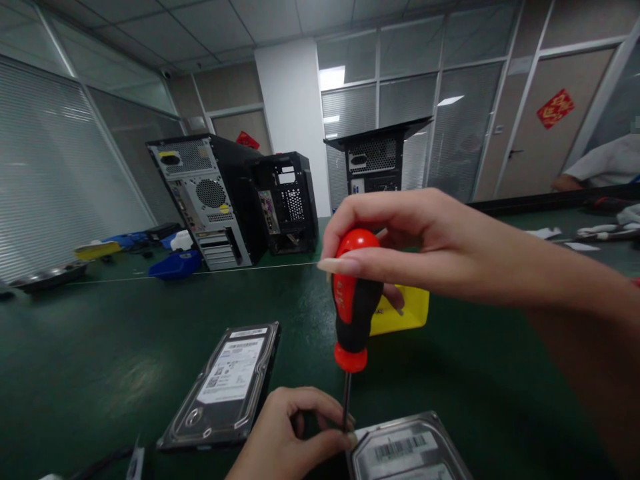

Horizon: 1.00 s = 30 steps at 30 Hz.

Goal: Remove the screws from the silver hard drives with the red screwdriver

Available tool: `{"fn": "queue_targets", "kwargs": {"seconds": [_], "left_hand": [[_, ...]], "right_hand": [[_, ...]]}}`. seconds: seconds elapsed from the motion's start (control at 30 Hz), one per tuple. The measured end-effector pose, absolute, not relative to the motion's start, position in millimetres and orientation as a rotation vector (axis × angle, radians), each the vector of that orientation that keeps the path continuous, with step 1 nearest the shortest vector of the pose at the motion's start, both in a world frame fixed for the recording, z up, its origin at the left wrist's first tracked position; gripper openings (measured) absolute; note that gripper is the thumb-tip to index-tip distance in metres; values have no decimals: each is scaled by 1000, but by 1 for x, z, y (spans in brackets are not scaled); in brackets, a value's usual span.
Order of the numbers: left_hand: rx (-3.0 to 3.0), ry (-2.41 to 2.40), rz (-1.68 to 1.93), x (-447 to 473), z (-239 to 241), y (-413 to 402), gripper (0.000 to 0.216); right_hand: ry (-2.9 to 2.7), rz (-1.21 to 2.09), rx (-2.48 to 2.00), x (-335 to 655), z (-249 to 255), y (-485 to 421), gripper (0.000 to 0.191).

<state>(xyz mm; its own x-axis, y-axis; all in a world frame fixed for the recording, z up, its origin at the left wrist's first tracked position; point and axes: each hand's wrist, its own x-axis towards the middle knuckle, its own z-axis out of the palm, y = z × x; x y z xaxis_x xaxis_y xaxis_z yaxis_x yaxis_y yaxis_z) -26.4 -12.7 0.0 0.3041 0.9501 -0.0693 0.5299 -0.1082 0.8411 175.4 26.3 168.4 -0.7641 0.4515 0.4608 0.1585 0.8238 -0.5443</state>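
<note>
My right hand [400, 233] is closed around the handle of a red and black screwdriver [350, 313], which points almost straight down. Its thin shaft reaches the upper left corner of a hard drive [403, 447], cut off by the bottom edge of the view. Thumb and fingers of my left hand [300, 427] pinch together around the shaft's lower end, at that same corner. The tip, and any screw there, are hidden by these fingers. A second hard drive [225, 383], label side up, lies apart on the green table [125, 347] to the left.
Behind the screwdriver sits a yellow box [407, 310]. Farther back stand a computer tower [210, 200], an open black case [295, 200] and another case [377, 157]. A blue tray [175, 265] and a metal dish [50, 275] are at left. Another person's arm [595, 167] shows at far right.
</note>
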Motion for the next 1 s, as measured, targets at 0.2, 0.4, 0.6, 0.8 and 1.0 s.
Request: {"fn": "queue_targets", "kwargs": {"seconds": [0.2, 0.4, 0.6, 0.8, 1.0], "left_hand": [[1727, 1330, 624, -27, 1, -13, 6], [1687, 1197, 788, -27, -1, -16, 8], [1702, 1188, 859, -29, -6, -17, 9], [1723, 1266, 831, -29, -9, -19, 5], [1731, 1280, 826, -29, -8, -19, 8]], "right_hand": [[-2405, 602, -407, 171, 167, 25, 19], [-2423, 616, -405, 171, 169, 26, 18], [-2409, 615, -395, 172, 167, 27, 18], [-2433, 572, -424, 172, 168, 24, 18], [-2434, 549, -389, 170, 168, 24, 19]]}}
